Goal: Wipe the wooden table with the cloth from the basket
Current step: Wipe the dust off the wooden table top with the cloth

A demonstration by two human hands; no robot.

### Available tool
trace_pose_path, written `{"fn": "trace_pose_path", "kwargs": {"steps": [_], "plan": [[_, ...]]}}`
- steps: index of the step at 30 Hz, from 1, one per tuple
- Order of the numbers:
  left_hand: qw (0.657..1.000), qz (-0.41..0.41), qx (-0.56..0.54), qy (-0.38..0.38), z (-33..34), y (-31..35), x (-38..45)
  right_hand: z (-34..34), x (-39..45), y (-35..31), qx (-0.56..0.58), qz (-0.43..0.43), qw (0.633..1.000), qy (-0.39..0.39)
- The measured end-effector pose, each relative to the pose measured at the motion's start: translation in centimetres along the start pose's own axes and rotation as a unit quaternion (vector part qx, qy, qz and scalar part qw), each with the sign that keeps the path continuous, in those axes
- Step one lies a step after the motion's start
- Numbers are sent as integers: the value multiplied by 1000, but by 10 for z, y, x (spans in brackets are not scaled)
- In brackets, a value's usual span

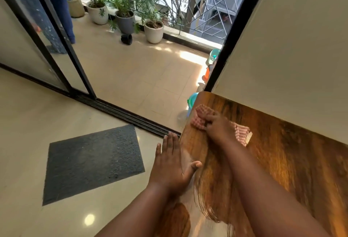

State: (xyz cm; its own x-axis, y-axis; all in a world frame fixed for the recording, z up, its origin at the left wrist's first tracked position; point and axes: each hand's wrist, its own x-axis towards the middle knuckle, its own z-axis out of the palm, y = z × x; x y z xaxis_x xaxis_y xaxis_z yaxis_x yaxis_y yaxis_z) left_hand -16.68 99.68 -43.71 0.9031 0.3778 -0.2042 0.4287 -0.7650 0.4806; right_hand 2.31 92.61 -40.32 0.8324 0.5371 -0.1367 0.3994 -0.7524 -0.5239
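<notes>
The right hand (216, 127) is closed over a bunched pink-and-white checked cloth (200, 117), fingers curled down into the fabric and pressing it onto the wooden table (282, 161). The cloth lies near the table's far left corner; 1 part sticks out ahead of the knuckles and another part trails out behind the hand toward the wall edge.

The left hand (169, 167) is open and flat, fingers straight and close together, thumb spread to the side with its tip touching the table's left edge. It holds nothing.

The table's far edge meets a cream wall (291, 48). Beyond the far left corner, a blue-green bucket (192, 102) stands on the floor, mostly hidden by the table; its contents cannot be told.

Left of the table a dark doormat (92, 163) lies on the glossy floor before an open sliding door (56, 35). On the balcony stand 4 pots holding green plants (124, 1), and a small black pot (126, 38) lies tipped on its side, apparently empty.
</notes>
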Motion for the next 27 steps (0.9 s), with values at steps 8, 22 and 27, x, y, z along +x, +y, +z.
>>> {"fn": "trace_pose_path", "kwargs": {"steps": [8, 22, 27], "plan": [[1000, -8, 5, 6, 1, -1, 1, 23, -53, -1, -11, -170, 984, -42], [1000, -3, -26, 10, -1, -1, 0, 17, -96, 9, -23, -159, 983, -86], [1000, -6, -28, -2, -1, 1, 0, -6, -90, 40, -30, -80, 995, -45]]}}
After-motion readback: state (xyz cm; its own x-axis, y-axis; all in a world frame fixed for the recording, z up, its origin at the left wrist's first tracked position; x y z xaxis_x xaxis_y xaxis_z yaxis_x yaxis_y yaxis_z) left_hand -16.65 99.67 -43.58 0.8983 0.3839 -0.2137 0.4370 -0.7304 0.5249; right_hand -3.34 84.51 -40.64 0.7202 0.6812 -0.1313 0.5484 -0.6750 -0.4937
